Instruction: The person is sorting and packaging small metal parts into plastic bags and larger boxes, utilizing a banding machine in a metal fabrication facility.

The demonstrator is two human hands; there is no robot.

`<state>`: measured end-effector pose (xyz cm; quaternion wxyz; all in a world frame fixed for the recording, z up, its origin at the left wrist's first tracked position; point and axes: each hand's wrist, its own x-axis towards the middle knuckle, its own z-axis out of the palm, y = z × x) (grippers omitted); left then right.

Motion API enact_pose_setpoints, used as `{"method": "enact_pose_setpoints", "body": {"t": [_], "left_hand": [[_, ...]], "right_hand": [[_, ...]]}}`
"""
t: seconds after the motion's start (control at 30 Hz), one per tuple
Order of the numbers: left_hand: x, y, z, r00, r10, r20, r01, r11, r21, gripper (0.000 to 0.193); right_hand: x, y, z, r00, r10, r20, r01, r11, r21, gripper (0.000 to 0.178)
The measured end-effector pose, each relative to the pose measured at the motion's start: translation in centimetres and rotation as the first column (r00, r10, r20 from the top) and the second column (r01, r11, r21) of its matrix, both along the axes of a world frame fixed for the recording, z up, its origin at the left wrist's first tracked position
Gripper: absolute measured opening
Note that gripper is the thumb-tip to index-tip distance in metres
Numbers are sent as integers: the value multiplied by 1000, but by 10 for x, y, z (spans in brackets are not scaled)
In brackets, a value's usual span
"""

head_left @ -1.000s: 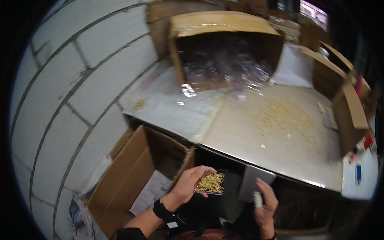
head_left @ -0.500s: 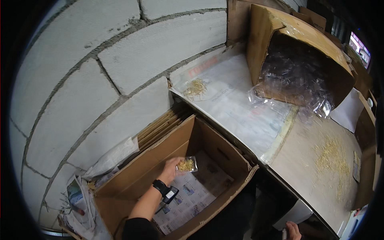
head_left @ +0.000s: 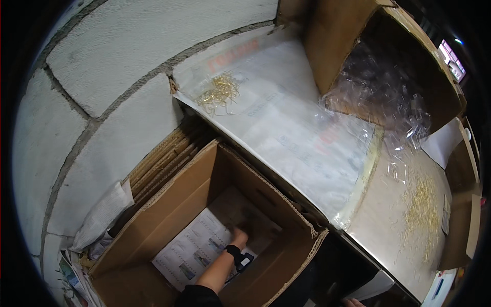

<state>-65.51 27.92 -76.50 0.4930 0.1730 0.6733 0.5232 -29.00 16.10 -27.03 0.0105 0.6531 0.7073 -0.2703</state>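
1. Wall (head_left: 153,46) is just big whitish blocks (head_left: 123,140) with chunky grey mortar (head_left: 90,123).
2. Table (head_left: 376,233) sits right by it, pale sheet (head_left: 302,163) over one part, beige top showing elsewhere.
3. Pinkish glowing panel (head_left: 451,59) way back, dark around it.

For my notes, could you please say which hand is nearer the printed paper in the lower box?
Left: the left hand is inside the lower box, by the printed paper; the right hand is outside, farther right.

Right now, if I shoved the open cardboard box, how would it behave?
The open cardboard box would likely slide rather than roll, given its flat sides. It may be fairly light, as printed paper is the only content clearly visible. Its uncovered top might let the walls flex.
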Motion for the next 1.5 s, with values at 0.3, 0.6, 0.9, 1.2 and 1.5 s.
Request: {"method": "enact_pose_setpoints", "body": {"t": [0.3,0.6,0.9,1.2,1.5], "left_hand": [[29,10,-32,-203,-766,-610,685,334,-647,32],[-36,76,208,5,-850,-527,734,361,-576,38],[151,145,573,356,-538,-764,906,398,143,25],[326,251,507,26,-381,-924,736,633,-241,34],[323,151,535,759,-589,-278,649,647,399,13]], "right_hand": [[11,-21,-7,999,9,-47,-4,995,103,24],[75,10,66,988,-137,67,87,870,485,27],[154,191,73,898,-327,294,191,893,408,59],[172,99,53,973,-168,-157,208,935,286,53],[174,49,9,791,-600,-118,546,606,579,78]]}}
